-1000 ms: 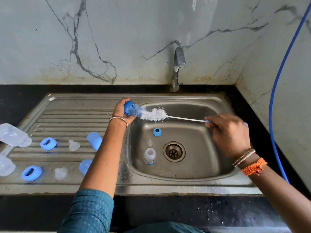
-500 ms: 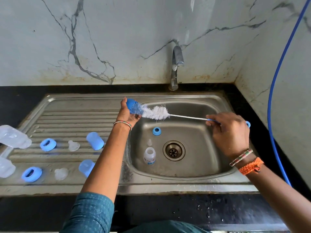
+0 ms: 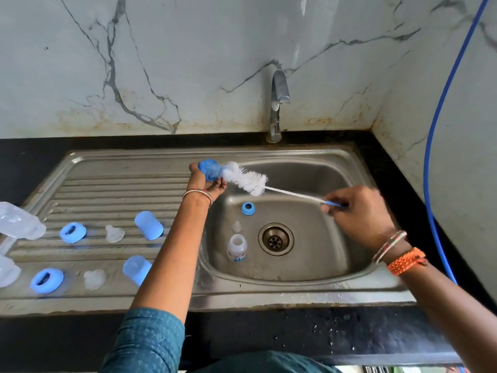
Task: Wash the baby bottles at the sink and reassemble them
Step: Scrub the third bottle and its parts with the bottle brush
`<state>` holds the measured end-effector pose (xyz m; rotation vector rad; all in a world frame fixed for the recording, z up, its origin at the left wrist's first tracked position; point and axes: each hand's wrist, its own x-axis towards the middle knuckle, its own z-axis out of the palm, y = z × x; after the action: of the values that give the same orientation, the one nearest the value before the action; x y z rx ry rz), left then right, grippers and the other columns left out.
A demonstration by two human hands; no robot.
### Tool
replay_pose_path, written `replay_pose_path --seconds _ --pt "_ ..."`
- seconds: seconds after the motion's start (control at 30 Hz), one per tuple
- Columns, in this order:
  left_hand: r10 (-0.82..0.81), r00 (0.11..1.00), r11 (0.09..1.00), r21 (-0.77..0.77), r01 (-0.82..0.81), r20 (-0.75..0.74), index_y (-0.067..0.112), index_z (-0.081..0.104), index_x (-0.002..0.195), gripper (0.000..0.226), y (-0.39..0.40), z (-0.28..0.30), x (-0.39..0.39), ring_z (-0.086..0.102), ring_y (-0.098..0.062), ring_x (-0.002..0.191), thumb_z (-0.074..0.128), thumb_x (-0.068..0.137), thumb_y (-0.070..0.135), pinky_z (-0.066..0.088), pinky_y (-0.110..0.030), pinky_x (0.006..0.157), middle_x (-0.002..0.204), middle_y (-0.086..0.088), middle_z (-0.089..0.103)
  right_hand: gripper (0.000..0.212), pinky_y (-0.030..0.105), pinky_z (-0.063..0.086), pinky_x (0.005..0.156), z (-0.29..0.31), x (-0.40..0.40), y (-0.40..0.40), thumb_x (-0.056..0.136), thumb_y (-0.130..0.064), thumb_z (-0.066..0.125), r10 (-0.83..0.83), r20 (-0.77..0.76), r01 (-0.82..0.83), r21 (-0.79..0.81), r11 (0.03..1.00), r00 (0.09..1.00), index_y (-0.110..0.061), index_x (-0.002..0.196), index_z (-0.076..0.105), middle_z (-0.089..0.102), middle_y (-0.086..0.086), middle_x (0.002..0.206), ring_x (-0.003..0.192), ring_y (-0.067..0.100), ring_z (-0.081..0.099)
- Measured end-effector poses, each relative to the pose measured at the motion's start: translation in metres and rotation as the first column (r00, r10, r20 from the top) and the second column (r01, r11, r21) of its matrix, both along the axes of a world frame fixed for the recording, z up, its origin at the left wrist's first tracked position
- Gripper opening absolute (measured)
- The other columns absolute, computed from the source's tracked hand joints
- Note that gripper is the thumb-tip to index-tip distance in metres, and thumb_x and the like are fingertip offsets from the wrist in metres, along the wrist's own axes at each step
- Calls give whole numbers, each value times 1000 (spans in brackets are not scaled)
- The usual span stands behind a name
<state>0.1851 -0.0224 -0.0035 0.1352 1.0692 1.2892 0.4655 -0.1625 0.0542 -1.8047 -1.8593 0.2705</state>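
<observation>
Midway through washing: the left hand (image 3: 205,181) curls its fingers around a blue plastic bottle cap (image 3: 209,169) held over the left rim of the stainless-steel sink basin (image 3: 309,267), while the right hand (image 3: 360,211) pinches the blue handle end of a white-bristled wire bottle brush (image 3: 248,180), whose bristles sit at the cap's mouth. Judging by the layout, scrubbing is under way and nothing is reassembled yet. On the ribbed steel drainboard (image 3: 107,189) lie two blue screw rings (image 3: 72,232), two clear silicone teats (image 3: 114,234) and two pale blue caps (image 3: 148,225), all apart from one another; two clear bottle bodies (image 3: 18,222) rest at the far left edge. Inside the basin, a small clear bottle with a printed label (image 3: 237,247), a teat-like clear piece (image 3: 236,226) and one blue ring (image 3: 248,208) lie beside the drain (image 3: 275,239). The chrome tap (image 3: 278,103) shows no running water. A blue hose (image 3: 441,130) hangs along the right wall, clear of the work.
</observation>
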Motion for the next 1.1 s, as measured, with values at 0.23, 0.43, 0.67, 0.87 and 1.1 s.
replay_pose_path --seconds 0.23,0.43,0.67,0.87,1.1 --pt "17 998 993 118 -9 -61 11 47 80 43 4 3 -3 46 -18 64 36 96 49 46 -44 82 72 -7 44 41 14 22 32 -6 -3 2 101 -23 44 -109 -517 -360 -717 597 849 -6 74 70 45 2 46 31 7 26" --pt "71 997 993 96 -70 -12 11 48 80 43 2 4 -18 46 -16 61 44 94 51 55 -35 65 69 -4 43 24 32 43 68 -4 -11 -2 86 -32 64 17 263 50 -248 967 965 -22 103 50 64 2 96 90 30 62" --pt "60 995 988 149 -48 -76 13 50 86 45 3 9 -23 49 -15 68 36 94 55 40 -27 62 77 -6 49 42 20 33 43 1 -3 7 97 -21 51 -41 -426 -200 -506 839 904 -12 59 65 47 -4 42 35 10 39" --pt "55 996 989 142 -44 -76 14 51 85 44 4 11 -25 52 -14 69 36 94 54 41 -24 58 78 -4 51 20 28 46 59 -5 -4 1 88 -27 66 -14 -38 8 -145 989 999 -24 68 69 60 -11 58 60 11 58" --pt "28 999 982 186 -19 -42 12 52 85 42 2 8 -22 51 -15 69 37 96 50 47 -28 63 77 -6 50 33 15 27 33 7 -4 6 98 -22 48 -106 -431 -205 -613 763 896 -10 74 68 44 -5 43 32 7 34"
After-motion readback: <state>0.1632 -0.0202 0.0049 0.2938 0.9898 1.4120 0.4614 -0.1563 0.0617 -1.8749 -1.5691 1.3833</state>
